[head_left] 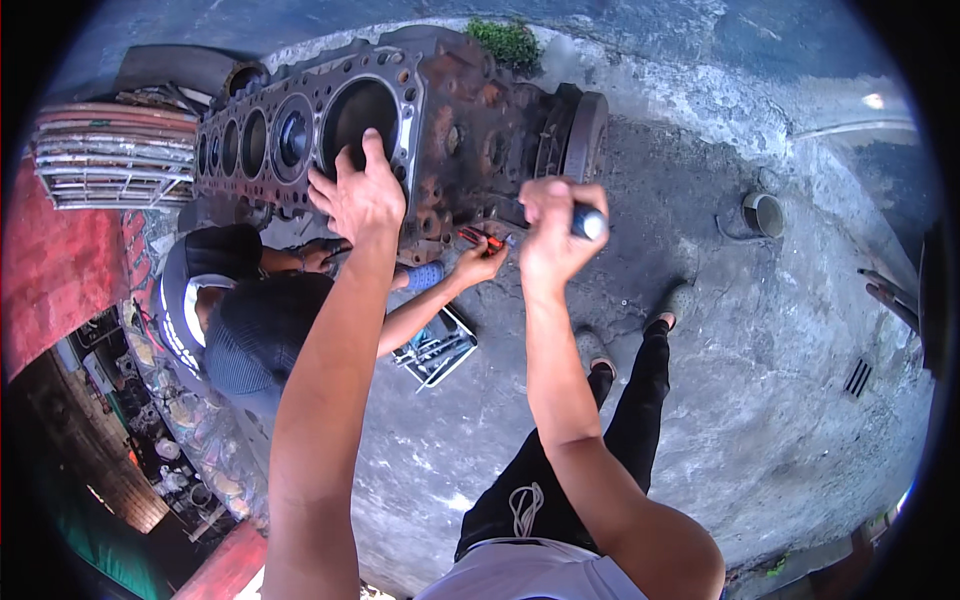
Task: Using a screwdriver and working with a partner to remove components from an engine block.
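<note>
A large rusty engine block [455, 130] with a row of round cylinder bores lies in front of me. My left hand [362, 195] rests on its top face by the nearest bore, fingers spread and partly over the opening. To the right, my right hand [560, 235] is closed round a dark blue cylindrical handle [588, 222] with a bright pale end; the rest of it is hidden. Between my arms, a co-worker's hand [480, 265] holds a red-and-black handled tool [482, 238] low against the block's side.
The co-worker in a dark cap [265, 335] crouches left of my left forearm. A tray [450, 367] of metal tools sits on the concrete floor. Stacked metal frames [115, 155] stand far left, a can [763, 215] on the right. My legs and feet are below.
</note>
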A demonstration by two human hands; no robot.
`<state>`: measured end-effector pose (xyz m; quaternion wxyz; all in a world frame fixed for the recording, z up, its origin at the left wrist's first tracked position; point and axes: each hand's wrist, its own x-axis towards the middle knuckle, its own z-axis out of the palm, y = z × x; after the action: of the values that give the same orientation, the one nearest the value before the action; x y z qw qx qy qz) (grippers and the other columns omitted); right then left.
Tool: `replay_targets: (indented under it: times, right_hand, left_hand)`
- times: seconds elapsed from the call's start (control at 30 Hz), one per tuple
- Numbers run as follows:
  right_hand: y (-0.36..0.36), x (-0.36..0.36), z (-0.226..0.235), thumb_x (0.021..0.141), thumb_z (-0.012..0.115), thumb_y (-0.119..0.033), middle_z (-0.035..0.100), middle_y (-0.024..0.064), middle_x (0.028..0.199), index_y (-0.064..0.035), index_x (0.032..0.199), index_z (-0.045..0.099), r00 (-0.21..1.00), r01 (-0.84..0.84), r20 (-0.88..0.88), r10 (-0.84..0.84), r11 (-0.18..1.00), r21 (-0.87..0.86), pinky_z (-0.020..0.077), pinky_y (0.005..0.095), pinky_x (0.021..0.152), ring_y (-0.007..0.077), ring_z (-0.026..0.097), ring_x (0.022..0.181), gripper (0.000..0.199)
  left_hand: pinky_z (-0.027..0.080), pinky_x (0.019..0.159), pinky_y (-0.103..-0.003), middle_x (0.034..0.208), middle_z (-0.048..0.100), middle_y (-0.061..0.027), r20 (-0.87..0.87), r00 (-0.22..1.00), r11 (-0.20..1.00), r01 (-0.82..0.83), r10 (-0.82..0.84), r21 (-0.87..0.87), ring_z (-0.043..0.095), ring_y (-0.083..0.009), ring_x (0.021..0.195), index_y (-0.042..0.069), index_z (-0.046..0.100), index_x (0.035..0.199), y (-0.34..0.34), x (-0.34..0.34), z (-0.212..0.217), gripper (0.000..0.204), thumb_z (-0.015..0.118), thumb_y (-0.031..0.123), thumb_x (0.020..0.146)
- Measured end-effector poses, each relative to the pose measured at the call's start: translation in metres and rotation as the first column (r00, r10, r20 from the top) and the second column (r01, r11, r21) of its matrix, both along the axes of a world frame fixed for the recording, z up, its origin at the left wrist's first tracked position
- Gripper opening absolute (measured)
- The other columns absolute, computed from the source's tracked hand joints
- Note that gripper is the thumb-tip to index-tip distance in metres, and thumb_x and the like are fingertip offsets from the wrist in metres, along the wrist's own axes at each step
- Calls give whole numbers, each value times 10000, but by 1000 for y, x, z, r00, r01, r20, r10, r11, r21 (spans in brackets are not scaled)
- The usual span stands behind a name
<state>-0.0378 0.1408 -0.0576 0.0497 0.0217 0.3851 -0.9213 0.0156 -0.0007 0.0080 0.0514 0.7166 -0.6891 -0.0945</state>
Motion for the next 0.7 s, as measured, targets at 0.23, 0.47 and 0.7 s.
replay_targets:
  times: [0.23,0.47,0.7]
  right_hand:
    - [4,13,-12,959,593,-44,524,50,618,-50,798,460,995,39,84,-47,994,100,453,304,547,118,500,567,208]
    - [2,10,12,989,549,-99,445,39,585,-65,787,386,999,19,-45,-18,1000,19,423,349,557,120,393,527,262]
    - [0,14,8,981,561,-88,471,46,597,-53,806,413,980,51,-192,-54,999,-20,427,346,535,121,421,523,232]
  left_hand:
    - [223,1146,-617,1615,166,-208,-33,999,1000,-5,5,-4,104,-368,1505,160,502,1442,-1,-7,-5,790,395,717,893]
    - [215,1144,-630,1608,147,-240,-42,999,1000,15,-14,23,87,-392,1501,148,486,1450,5,-3,-3,771,395,692,912]
    - [220,1146,-623,1610,146,-239,-57,998,1000,21,-20,13,88,-398,1500,136,489,1447,4,-5,0,770,402,683,912]
